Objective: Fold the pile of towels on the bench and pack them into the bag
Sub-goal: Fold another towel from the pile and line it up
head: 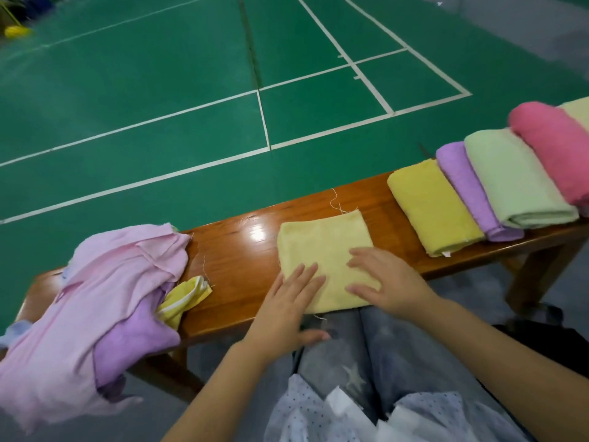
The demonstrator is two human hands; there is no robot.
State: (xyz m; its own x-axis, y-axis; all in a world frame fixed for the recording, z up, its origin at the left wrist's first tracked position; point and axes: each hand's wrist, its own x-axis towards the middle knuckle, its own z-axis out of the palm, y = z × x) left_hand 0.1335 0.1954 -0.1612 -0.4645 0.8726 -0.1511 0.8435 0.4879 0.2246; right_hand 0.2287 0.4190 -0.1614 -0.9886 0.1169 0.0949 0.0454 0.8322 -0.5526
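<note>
Hands lie flat, fingers straight, on a folded pale yellow towel (pixel 322 250) at the middle of the counter (pixel 236 247): left hand (pixel 287 301) at its 7 o'clock corner, right hand (pixel 385 282) at 4 o'clock. Unfolded pink and purple towels (pixel 105 301) pile at 9 o'clock; folded towels (pixel 497 183) line up at 2 o'clock.

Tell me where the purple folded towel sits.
Right end of the bench, in the folded row: the purple folded towel lies between the mustard yellow towel and the pale green towel.

Green court floor (pixel 127 90) (white lines (pixel 204 108))
</note>
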